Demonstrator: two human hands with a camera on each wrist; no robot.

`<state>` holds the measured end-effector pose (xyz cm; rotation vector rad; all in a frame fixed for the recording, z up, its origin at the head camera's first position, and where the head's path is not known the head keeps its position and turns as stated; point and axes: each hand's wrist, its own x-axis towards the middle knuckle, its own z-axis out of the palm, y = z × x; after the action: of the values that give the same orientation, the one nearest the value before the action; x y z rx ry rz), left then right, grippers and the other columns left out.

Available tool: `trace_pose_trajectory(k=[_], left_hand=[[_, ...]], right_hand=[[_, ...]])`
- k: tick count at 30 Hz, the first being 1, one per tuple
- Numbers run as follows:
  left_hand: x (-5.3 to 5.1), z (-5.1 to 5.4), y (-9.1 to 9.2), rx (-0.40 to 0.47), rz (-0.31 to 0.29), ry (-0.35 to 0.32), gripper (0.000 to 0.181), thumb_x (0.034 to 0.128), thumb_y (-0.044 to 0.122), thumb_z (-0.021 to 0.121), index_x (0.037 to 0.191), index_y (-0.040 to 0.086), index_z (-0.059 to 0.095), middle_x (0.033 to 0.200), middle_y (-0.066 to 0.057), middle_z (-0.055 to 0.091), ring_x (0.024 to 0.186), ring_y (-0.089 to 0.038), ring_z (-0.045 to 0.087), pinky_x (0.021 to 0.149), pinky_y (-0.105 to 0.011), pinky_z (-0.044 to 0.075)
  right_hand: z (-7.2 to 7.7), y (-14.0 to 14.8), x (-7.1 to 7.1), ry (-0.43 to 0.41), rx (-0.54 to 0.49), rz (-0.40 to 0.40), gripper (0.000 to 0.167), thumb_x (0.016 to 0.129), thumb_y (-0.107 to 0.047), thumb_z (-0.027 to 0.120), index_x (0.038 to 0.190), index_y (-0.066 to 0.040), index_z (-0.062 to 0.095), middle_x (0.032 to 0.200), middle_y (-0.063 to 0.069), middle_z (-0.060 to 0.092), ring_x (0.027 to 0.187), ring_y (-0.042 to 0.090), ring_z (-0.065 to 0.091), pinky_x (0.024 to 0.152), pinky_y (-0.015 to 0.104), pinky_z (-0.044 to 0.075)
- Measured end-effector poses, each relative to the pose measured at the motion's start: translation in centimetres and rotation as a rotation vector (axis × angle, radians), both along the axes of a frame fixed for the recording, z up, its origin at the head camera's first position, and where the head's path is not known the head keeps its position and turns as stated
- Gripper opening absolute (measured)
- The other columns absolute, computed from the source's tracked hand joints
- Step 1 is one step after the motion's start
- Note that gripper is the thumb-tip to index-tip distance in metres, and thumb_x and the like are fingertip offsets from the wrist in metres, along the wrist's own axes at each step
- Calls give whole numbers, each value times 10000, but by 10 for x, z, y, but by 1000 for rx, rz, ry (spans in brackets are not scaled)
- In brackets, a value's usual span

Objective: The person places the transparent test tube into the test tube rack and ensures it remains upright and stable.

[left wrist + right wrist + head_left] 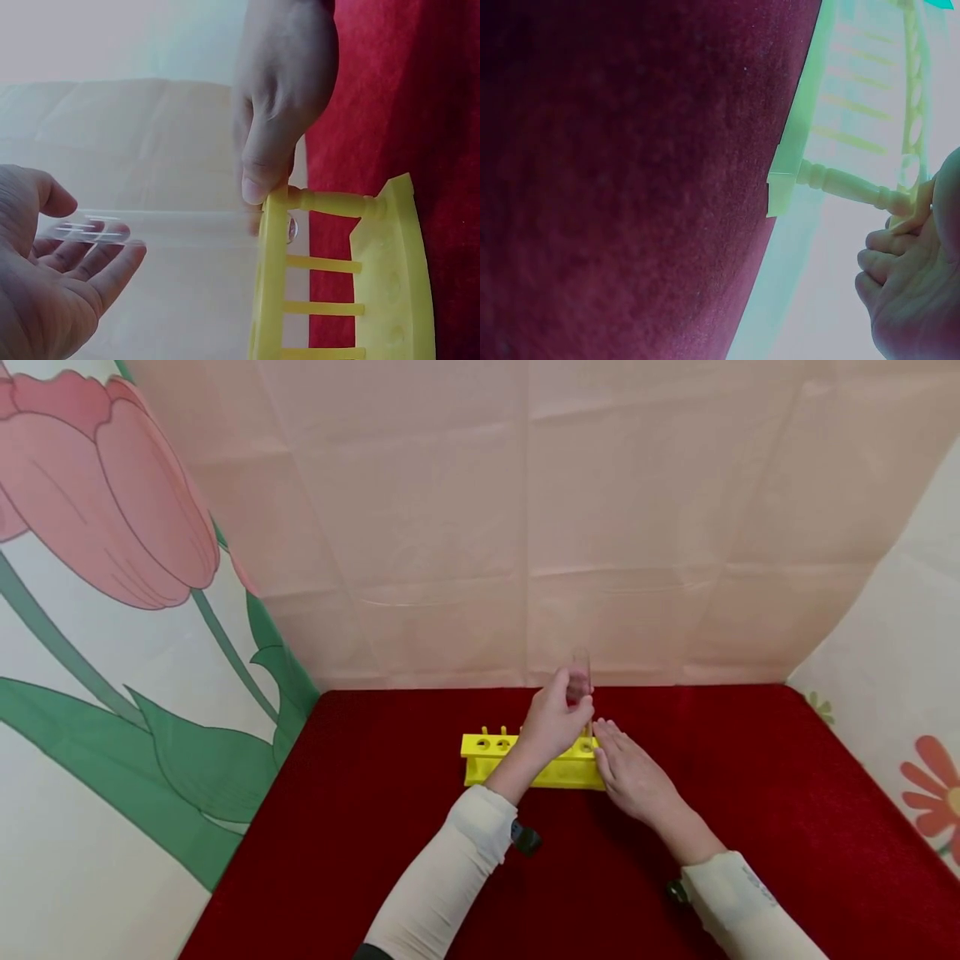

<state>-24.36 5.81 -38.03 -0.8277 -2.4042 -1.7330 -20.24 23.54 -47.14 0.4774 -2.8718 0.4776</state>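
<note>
A clear test tube (582, 662) (187, 227) stands in the hole at the right end of the yellow rack (483, 750) (341, 204) (855, 186), its rounded tip showing just below the top plate in the left wrist view. Thumb and fingers of my left hand (557, 717) (52, 277) hold the tube near its upper end. At the rack's right end, my right hand (637, 775) (285, 90) (915, 289) grips the edge of the top plate, thumb on one side and fingers on the other.
Under the rack lies a dark red cloth (337, 827). Behind it hangs a creased pinkish sheet (450, 527). A tulip-printed sheet (142, 635) is on the left, and a flower-printed one (900, 635) on the right.
</note>
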Motion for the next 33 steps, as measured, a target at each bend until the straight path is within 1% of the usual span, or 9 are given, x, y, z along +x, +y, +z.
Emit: trace_pose_trajectory(k=[2,7,11,16,21,33], left_hand=[[0,0,0,0,-2,-5,306,1011,148,601,1309,142,531,1123,37,614,1014,-45,574,927,-166,499],[-1,-1,2,-3,-4,-8,305,1008,133,605,1306,128,544,1115,55,616,1011,-37,579,916,-158,505],[-2,-3,3,-9,-7,1,319,1007,133,609,1318,104,543,1126,47,625,1020,-36,586,919,-160,506],[-2,-5,4,-15,-7,4,309,1002,123,619,1302,118,545,1128,39,629,1026,-38,589,922,-159,504],[-1,-7,5,-23,-7,-7,305,1002,122,620,1297,145,545,1139,36,630,1030,-37,591,915,-152,505],[-1,-11,8,-22,-10,-27,304,1005,123,614,1304,132,561,1130,42,636,1033,-29,594,906,-155,511]], right_hand=[[0,0,0,2,3,-1,539,1092,-212,408,1517,109,325,1570,294,340,1470,437,310,1179,578,265],[-1,0,-1,0,6,-3,539,1091,-207,407,1522,104,317,1577,285,334,1476,429,303,1181,577,262],[-1,1,-2,11,1,-2,535,1087,-196,413,1521,104,321,1571,287,343,1471,433,311,1178,578,268],[-2,1,-2,14,-4,1,528,1085,-190,418,1515,105,335,1564,288,357,1467,437,316,1177,579,268],[-2,1,-2,18,-11,6,532,1083,-190,428,1520,98,330,1570,282,351,1466,439,316,1172,581,275],[-2,1,-3,7,-26,3,557,1074,-172,457,1551,63,288,1600,251,317,1476,427,305,1171,586,276]])
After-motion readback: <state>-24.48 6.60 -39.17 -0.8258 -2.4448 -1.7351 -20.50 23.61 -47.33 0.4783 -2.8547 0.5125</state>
